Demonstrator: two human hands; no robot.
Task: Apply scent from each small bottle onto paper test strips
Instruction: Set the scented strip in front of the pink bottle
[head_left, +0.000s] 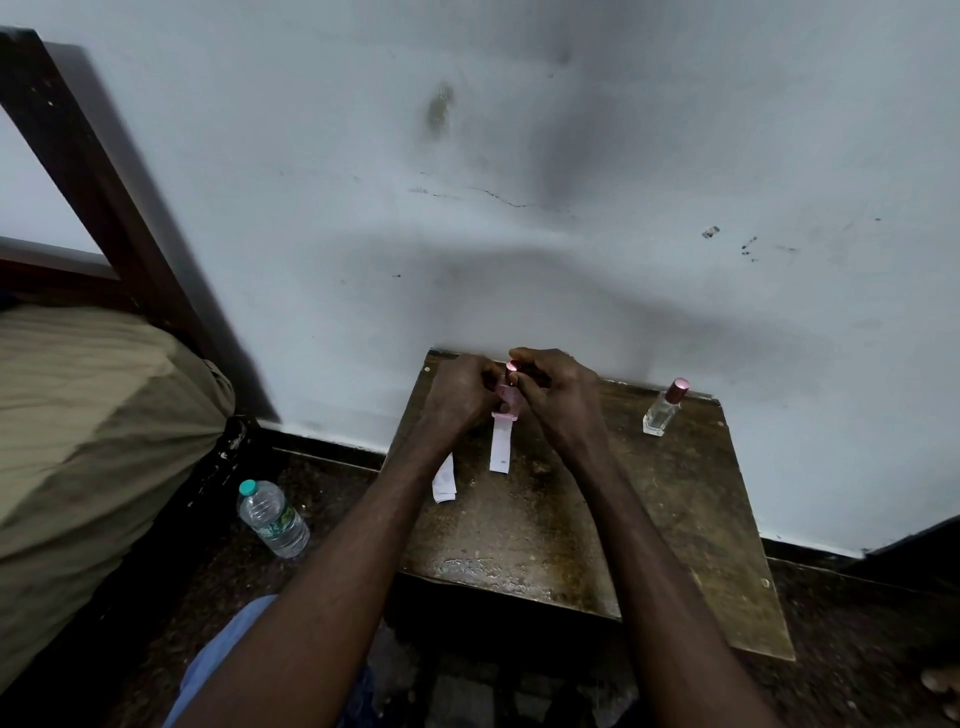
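A small pink scent bottle (506, 391) with a rose-gold cap (513, 366) stands upright between my hands at the far edge of the worn wooden table (571, 519). My left hand (457, 395) grips the bottle's body. My right hand (558, 392) curls its fingers round the cap. A white paper test strip (500, 451) lies on the table just below the bottle. A second strip (444, 480) lies left of it, partly under my left forearm. Another clear bottle (664, 409) with a pink cap stands at the table's far right.
The table stands against a grey-white wall (519, 182). A plastic water bottle (272, 518) lies on the dark floor to the left. A bed with an olive cover (88, 431) and dark wooden frame (104, 197) fills the left side.
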